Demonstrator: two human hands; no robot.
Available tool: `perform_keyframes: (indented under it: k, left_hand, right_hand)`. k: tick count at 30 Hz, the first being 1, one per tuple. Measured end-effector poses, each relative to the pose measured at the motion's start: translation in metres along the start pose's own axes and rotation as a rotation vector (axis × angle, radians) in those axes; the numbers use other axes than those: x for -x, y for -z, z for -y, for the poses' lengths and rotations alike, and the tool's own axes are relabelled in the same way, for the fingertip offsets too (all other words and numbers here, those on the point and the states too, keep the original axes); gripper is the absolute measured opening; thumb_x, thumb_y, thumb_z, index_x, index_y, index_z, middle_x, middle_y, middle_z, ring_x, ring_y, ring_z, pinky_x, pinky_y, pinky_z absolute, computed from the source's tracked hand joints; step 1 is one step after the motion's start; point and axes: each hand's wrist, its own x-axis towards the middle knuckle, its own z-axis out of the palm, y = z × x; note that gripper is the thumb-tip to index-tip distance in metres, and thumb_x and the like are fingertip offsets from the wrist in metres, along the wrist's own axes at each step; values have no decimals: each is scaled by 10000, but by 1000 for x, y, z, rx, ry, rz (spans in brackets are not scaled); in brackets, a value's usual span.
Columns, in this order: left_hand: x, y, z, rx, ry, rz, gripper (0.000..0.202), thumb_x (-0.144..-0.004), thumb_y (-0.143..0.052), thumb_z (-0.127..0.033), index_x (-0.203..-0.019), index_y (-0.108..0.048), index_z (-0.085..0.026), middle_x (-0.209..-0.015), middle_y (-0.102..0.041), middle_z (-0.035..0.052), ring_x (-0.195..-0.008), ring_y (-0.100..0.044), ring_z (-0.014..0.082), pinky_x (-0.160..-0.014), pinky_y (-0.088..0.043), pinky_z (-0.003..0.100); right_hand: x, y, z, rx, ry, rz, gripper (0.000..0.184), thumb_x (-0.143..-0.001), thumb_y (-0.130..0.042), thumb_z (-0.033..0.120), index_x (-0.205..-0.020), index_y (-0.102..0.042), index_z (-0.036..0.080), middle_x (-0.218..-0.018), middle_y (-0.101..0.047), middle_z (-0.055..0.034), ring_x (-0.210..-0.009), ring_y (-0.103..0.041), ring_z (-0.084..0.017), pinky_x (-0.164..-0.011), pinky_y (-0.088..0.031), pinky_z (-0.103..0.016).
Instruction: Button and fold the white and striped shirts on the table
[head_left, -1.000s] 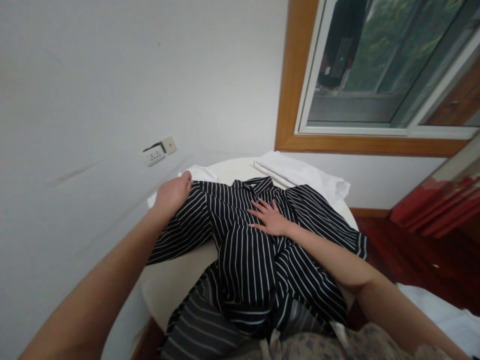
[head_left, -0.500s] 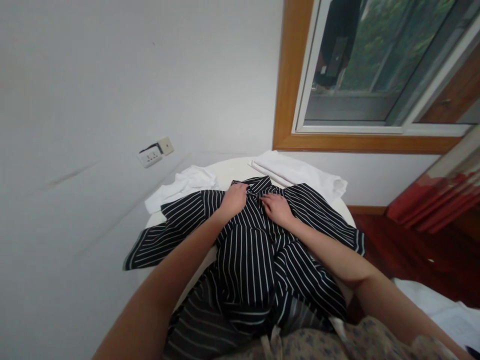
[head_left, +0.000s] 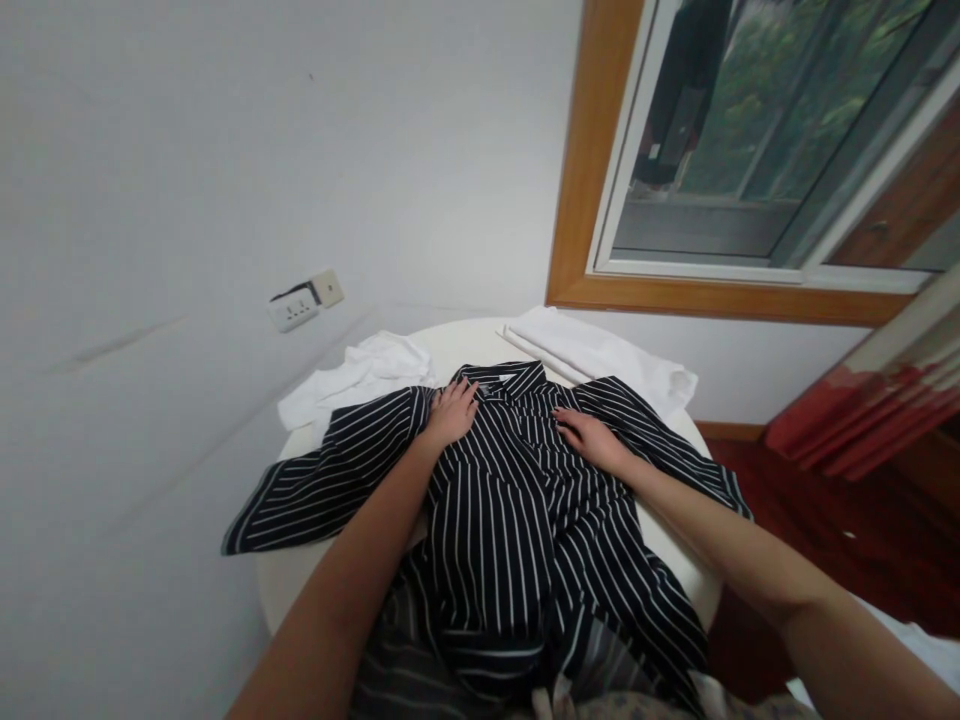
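A black shirt with white stripes [head_left: 487,530] lies spread on a round white table [head_left: 289,590], collar away from me and lower part hanging toward my body. Flat on the shirt's upper left, beside the collar [head_left: 525,378], rests my left hand [head_left: 454,411] with its fingers apart. My right hand [head_left: 590,440] lies on the upper right of the chest, fingers stretched out and slightly bent. Neither hand grips the cloth. Both sleeves reach out sideways, the left one past the table's edge.
Crumpled white cloth [head_left: 360,375] lies at the table's back left, and a folded white garment [head_left: 600,350] at the back right. A wall with a socket [head_left: 294,309] stands to the left. Behind is a wood-framed window [head_left: 574,200]; a red and cream curtain [head_left: 847,420] hangs at right.
My hands have moved apart from the collar, the left one leftward and the right one rightward. The fingers have let go and spread, and the collar and chest lie more open and flatter.
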Motion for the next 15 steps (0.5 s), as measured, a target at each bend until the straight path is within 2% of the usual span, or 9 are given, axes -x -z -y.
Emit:
perform_keyframes:
  k: [3,10,12,15]
  left_hand:
    - [0,-1,0,5,-7,-12,520,-960,-262,-352,-1465,-320,-239,-1556,-266,58,-1416,-248,268,-1148,-175,506]
    - [2,2,1,29,-32,-3,505,-958,-284,-322,-1456,-335,-252,-1553,-275,59,-1411,-263,256,-1140,-194,506]
    - [4,4,-2,39,-36,-17,498,-954,-294,-303,-1446,-351,-249,-1546,-294,52,-1407,-268,249,-1142,-190,499]
    - [8,11,-11,48,-7,-116,487,-914,-355,-225,-1395,-428,-236,-1495,-388,51,-1385,-294,238,-1140,-203,478]
  right_hand:
    - [8,10,-7,-41,21,28,333,-928,-446,245,-1209,-624,244,-1292,-606,-58,-1237,-532,-204,-1063,-417,-422]
    - [22,25,-16,-50,33,45,293,-941,-426,290,-1121,-652,240,-1285,-610,-54,-1243,-523,-186,-1073,-404,-390]
    - [19,32,-11,-19,57,68,307,-939,-443,331,-1140,-647,220,-1274,-616,-74,-1226,-534,-196,-1067,-401,-379]
    - [0,43,8,69,72,78,340,-930,-474,386,-1158,-648,204,-1215,-647,-90,-1160,-568,-221,-1039,-401,-387]
